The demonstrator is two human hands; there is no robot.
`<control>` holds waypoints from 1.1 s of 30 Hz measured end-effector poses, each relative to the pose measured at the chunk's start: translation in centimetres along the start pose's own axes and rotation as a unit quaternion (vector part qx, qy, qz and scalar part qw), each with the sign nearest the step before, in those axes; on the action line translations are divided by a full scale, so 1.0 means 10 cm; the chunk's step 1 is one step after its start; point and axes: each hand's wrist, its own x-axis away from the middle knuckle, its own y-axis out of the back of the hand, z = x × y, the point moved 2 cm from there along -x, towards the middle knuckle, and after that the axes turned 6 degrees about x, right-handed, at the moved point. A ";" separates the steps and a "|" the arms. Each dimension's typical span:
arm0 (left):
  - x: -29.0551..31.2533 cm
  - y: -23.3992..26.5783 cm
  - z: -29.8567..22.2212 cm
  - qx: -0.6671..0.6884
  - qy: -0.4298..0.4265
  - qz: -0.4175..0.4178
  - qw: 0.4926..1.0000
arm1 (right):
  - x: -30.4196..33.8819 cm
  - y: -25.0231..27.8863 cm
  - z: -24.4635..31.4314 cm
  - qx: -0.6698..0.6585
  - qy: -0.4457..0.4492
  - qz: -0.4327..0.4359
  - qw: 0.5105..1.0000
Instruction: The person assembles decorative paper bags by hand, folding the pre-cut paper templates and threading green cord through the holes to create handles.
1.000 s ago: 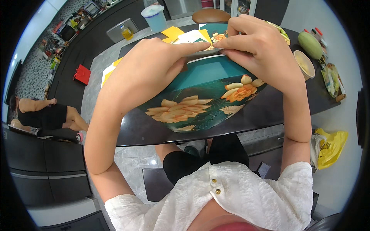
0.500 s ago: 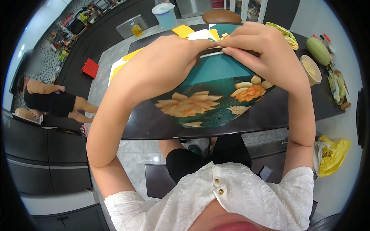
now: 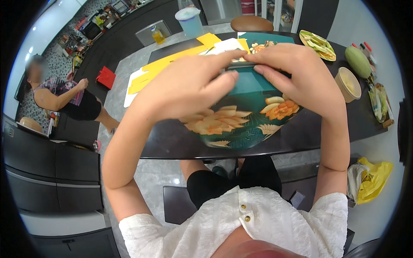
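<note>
At the table (image 3: 299, 135); orange-flowered teal box (image 3: 253, 112)

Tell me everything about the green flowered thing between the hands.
The green flowered thing looks like glossy printed card: a teal upper panel, with orange and cream blossoms on darker green below. It appears upright over the dark table. The right hand holds its top edge; whether the blurred left hand touches is unclear.

The tabletop (image 3: 167, 140) is black. By its near edge, the box (image 3: 252, 101) has a plain teal upper panel above darker green, printed with orange-and-cream lotus blossoms (image 3: 223, 121). Toward the far left corner, cardboard pieces (image 3: 140, 84) show yellow and white; near the far right corner, the melon (image 3: 357, 62) is pale green.
</note>
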 end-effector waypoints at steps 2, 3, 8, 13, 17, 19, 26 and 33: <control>0.06 -0.02 -0.03 -0.008 -0.020 0.017 1.000 | 0.00 0.02 0.04 -0.008 0.018 0.038 0.999; 0.08 -0.01 0.02 -0.009 -0.022 0.017 1.000 | 0.01 0.02 0.03 -0.006 0.017 0.038 0.999; 0.05 0.06 -0.05 -0.007 -0.011 0.086 0.996 | 0.17 0.17 -0.01 0.011 -0.012 0.058 0.998; 0.08 -0.03 -0.03 -0.057 -0.035 0.067 0.996 | 0.37 0.19 -0.01 0.103 -0.038 0.079 0.991; 0.12 -0.02 0.01 0.033 -0.053 0.050 0.997 | 0.40 0.19 0.09 0.098 -0.062 0.087 0.989; 0.13 0.07 0.11 0.077 -0.061 0.070 0.993 | 0.38 0.19 0.06 0.099 -0.062 0.084 0.990; 0.33 0.19 0.43 0.186 0.077 0.093 0.975 | 0.35 0.16 0.01 0.067 -0.068 0.065 0.993; 0.32 0.07 0.45 0.279 0.048 0.059 0.957 | 0.32 0.21 0.01 0.025 -0.080 0.079 0.993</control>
